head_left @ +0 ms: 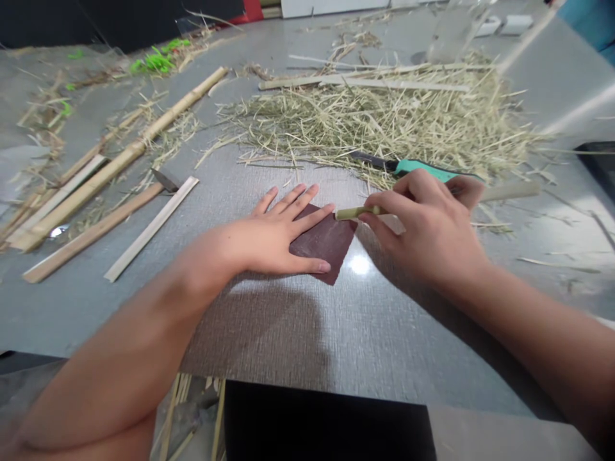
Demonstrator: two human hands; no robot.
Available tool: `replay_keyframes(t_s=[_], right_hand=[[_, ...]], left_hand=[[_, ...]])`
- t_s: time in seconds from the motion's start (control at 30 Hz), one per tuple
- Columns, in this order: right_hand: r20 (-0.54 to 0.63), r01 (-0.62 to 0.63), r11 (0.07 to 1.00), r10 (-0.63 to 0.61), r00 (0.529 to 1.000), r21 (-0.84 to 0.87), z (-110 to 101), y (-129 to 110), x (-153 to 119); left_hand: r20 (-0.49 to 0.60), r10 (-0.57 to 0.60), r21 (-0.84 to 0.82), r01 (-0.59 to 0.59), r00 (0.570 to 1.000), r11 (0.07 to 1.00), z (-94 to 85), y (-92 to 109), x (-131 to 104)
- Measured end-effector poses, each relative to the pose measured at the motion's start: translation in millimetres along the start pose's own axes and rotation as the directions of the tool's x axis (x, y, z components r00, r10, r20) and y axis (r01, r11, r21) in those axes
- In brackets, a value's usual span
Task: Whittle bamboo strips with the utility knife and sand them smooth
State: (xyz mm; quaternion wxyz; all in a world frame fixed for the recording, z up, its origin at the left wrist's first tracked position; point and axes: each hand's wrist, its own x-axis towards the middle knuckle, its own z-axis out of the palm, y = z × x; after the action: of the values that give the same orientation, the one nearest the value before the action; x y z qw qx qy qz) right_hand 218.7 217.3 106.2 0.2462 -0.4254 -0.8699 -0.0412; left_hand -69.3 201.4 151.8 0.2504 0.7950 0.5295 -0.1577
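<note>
My left hand (273,240) lies flat with fingers spread on a dark brown sheet of sandpaper (331,240), pressing it to the table. My right hand (425,224) is closed around a thin bamboo stick (350,213). The stick's near end rests at the upper right edge of the sandpaper, close to my left index fingertip. Behind the right hand, a pale stick end (512,191) sticks out; whether it is the same piece I cannot tell. Just beyond my right fingers lies a tool with a teal handle (408,166) and dark blade.
A heap of bamboo shavings (394,121) spreads across the back, with pale strips (394,83) on top. On the left lie a long bamboo pole (125,157), a wooden-handled hammer (110,224) and a flat strip (151,229). Green bits (156,62) lie farther back.
</note>
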Motion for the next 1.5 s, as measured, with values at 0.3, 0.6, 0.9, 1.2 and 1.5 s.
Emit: replay_keyframes(t_s=[0.3, 0.6, 0.9, 1.2, 1.5], right_hand=[[-0.014, 0.032, 0.999, -0.032, 0.999, 0.007, 0.5, 3.5, 1.0], [-0.017, 0.032, 0.999, -0.032, 0.999, -0.02, -2.5, 3.3, 3.5], [0.049, 0.031, 0.999, -0.032, 0.998, 0.033, -3.5, -0.2, 2.6], [0.035, 0.062, 0.997, -0.063, 0.997, 0.044, -2.4, -0.9, 1.3], [0.07, 0.024, 0.999, -0.028, 0.997, 0.049, -1.9, 3.3, 2.8]], left_hand=[[0.006, 0.005, -0.001, -0.005, 1.0, 1.0, 0.8, -0.2, 0.6], [0.016, -0.002, 0.021, 0.002, 1.0, 1.0, -0.1, 1.1, 0.8], [-0.022, 0.032, -0.015, -0.032, 0.999, 0.999, 3.6, -3.3, 0.8], [-0.03, 0.041, -0.036, -0.042, 0.999, 0.998, 3.3, -3.4, 0.2], [-0.007, 0.015, -0.011, -0.015, 1.0, 1.0, 0.9, -0.2, -0.3]])
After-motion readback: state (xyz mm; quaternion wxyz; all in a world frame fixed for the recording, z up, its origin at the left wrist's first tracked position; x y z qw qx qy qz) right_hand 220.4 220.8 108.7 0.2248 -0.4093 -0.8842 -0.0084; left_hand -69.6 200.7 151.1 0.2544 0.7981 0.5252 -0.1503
